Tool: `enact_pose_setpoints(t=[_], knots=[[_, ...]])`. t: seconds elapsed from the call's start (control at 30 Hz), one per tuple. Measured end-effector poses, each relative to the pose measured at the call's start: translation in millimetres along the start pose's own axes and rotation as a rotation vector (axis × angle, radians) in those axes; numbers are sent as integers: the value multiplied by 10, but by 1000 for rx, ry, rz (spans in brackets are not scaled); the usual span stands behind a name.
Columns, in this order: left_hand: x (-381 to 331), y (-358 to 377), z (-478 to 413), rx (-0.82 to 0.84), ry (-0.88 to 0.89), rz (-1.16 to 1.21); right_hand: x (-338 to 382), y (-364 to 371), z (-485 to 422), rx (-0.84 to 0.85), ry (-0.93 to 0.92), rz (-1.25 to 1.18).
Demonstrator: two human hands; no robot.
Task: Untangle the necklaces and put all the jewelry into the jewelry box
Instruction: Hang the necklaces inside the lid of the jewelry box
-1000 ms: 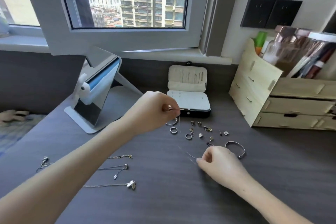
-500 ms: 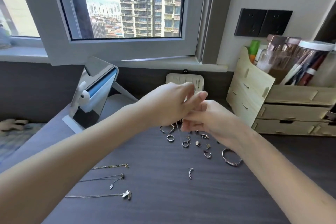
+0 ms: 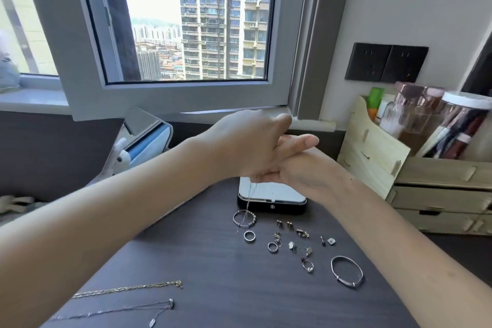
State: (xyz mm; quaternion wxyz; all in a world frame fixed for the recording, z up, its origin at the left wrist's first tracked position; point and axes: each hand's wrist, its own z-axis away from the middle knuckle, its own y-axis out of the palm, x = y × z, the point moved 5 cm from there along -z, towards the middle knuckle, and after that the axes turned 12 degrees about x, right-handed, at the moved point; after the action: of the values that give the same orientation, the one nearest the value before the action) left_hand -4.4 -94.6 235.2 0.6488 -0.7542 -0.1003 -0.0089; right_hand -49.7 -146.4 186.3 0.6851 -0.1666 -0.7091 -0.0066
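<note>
Keeping the left hand [image 3: 247, 146] and right hand [image 3: 306, 173] joined above the open black jewelry box [image 3: 271, 207], where I cannot tell which fingers pinch the thin silver necklace chain [image 3: 249, 201] dangling just before it, lower the chain slowly inside.

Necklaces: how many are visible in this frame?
3. Gold chain and silver pendant chain on the desk, lower left; thin chain hanging where the left hand and right hand meet, by the jewelry box. Others may be out of frame.
</note>
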Motion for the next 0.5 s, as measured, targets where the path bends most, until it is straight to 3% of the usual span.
enact_pose_setpoints(t=[0.3,0.5], knots=[[398,15,-230,33,-49,-9,137,-184,-355,-71,57,222],[600,-29,-381,-18,-65,370,204,-382,-540,-47,65,243]])
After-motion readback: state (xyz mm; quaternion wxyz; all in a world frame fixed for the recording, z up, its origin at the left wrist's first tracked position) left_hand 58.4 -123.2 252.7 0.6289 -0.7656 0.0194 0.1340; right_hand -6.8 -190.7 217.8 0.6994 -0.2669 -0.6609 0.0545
